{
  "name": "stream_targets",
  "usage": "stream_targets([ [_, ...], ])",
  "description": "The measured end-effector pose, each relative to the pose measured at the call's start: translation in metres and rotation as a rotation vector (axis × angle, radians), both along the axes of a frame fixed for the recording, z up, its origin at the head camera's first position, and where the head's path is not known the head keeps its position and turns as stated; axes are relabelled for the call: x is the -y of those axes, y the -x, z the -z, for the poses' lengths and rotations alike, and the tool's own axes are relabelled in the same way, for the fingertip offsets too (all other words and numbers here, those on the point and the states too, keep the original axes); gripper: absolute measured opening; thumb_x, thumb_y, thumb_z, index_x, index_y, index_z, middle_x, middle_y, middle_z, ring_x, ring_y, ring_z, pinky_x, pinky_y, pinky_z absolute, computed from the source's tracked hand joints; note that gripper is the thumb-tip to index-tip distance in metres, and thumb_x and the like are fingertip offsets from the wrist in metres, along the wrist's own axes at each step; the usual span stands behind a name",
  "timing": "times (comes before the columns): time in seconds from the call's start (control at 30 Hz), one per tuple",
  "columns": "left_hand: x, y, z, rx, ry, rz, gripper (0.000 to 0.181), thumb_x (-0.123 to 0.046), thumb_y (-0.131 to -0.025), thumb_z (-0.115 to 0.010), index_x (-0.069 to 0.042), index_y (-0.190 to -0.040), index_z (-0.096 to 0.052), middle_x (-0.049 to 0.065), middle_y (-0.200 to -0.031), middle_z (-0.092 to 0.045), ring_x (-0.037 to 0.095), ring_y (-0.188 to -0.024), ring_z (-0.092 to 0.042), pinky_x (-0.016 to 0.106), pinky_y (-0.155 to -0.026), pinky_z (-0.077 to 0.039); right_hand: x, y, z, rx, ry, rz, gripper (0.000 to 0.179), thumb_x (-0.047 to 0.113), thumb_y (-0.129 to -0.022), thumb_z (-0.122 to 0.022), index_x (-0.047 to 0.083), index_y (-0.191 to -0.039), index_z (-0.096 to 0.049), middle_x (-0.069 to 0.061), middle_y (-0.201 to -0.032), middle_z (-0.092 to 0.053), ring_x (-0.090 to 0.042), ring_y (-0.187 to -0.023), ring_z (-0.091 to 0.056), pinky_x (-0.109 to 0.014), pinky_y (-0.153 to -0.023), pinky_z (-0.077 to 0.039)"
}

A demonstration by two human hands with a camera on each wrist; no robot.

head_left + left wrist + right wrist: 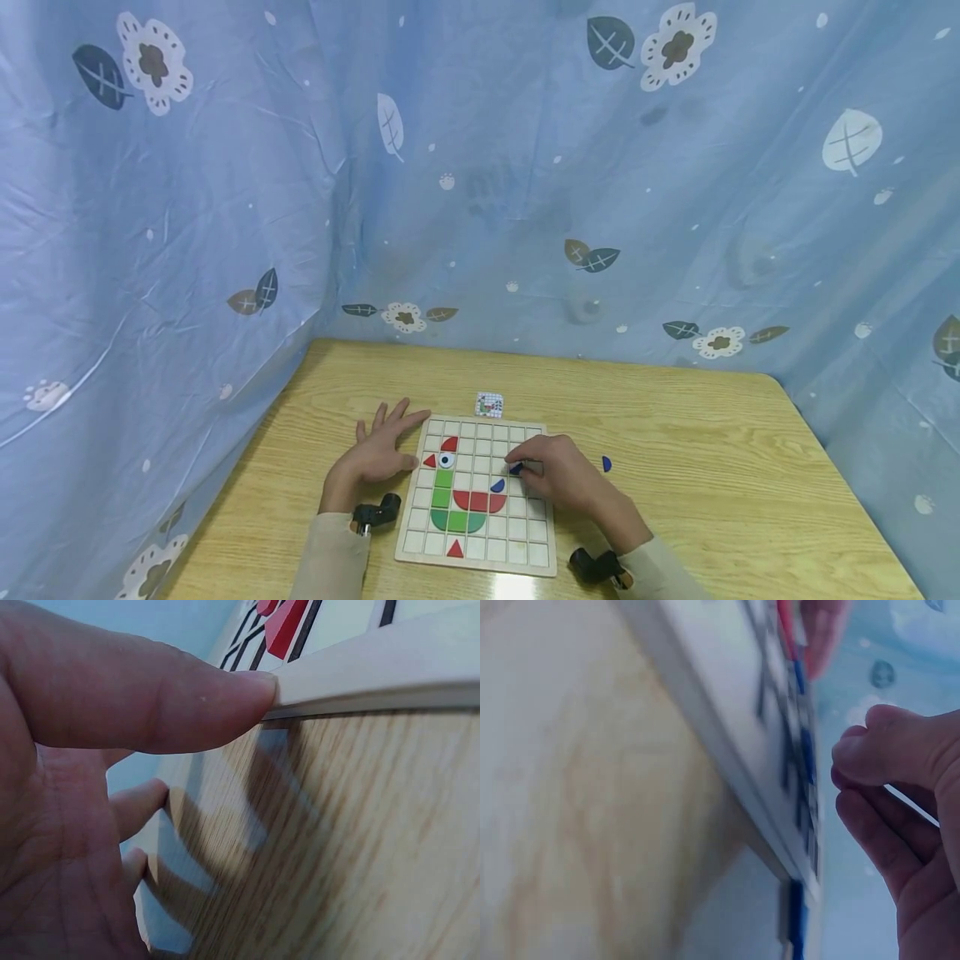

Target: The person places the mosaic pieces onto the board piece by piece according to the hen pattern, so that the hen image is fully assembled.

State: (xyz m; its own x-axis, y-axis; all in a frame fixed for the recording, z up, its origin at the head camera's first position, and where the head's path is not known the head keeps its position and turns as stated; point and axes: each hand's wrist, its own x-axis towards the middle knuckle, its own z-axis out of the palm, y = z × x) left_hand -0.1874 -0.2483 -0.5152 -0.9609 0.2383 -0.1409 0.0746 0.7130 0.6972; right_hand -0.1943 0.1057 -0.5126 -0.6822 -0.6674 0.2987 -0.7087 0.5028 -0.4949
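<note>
On the wooden grid board (420,546) lie red, green and blue flat pieces and a white eye piece (446,460). My left hand (378,454) spreads its fingers on the table at the board's left side. Its thumb (225,709) touches the board's edge. My right hand (558,473) hovers over the board's right part, index finger and thumb bent around a dark blue piece (516,469). In the blurred right wrist view, a gap shows between the fingertips and the blue piece (808,754). Beside them sits a blue half-circle (498,485) on the grid.
A small picture card (489,405) lies behind the board. Another blue half-circle (607,463) rests on the wooden table (697,500), right of the board. A red triangle (454,548) sits near the board's front edge. A blue patterned curtain (510,183) hangs around the table.
</note>
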Motion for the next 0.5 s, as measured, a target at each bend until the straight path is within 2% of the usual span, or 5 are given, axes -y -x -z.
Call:
stream_targets([
  [0.27,0.0,0.001,0.003,-0.006,0.011,-0.002,0.082,-0.006,-0.089,-0.079,-0.018,-0.165,-0.051,0.024,-0.182,-0.016,0.056,-0.167,0.008,0.084,-0.123,0.014,-0.036,-0.015,-0.012,0.038,0.096,0.137,0.026,-0.004,-0.092,-0.08,0.011,-0.112,-0.085,0.002,-0.108,-0.085,-0.016,-0.098,-0.081,-0.042,-0.085,-0.067],
  [0.37,0.0,0.001,0.002,-0.006,0.01,-0.001,0.082,-0.006,-0.089,-0.079,-0.018,-0.165,-0.051,0.024,-0.182,-0.016,0.057,-0.167,0.008,0.085,-0.122,0.013,-0.051,-0.028,-0.01,0.072,0.099,0.189,0.026,-0.002,-0.091,-0.081,0.015,-0.111,-0.086,0.006,-0.108,-0.085,-0.011,-0.099,-0.08,-0.038,-0.084,-0.066],
  [0.5,0.0,0.001,0.001,-0.007,0.009,-0.003,0.082,-0.006,-0.089,-0.079,-0.018,-0.165,-0.051,0.024,-0.182,-0.017,0.057,-0.167,0.008,0.085,-0.122,0.013,-0.065,-0.045,-0.002,0.096,0.093,0.217,0.025,0.0,-0.089,-0.084,0.017,-0.108,-0.086,0.008,-0.106,-0.085,-0.006,-0.094,-0.077,-0.032,-0.082,-0.065],
])
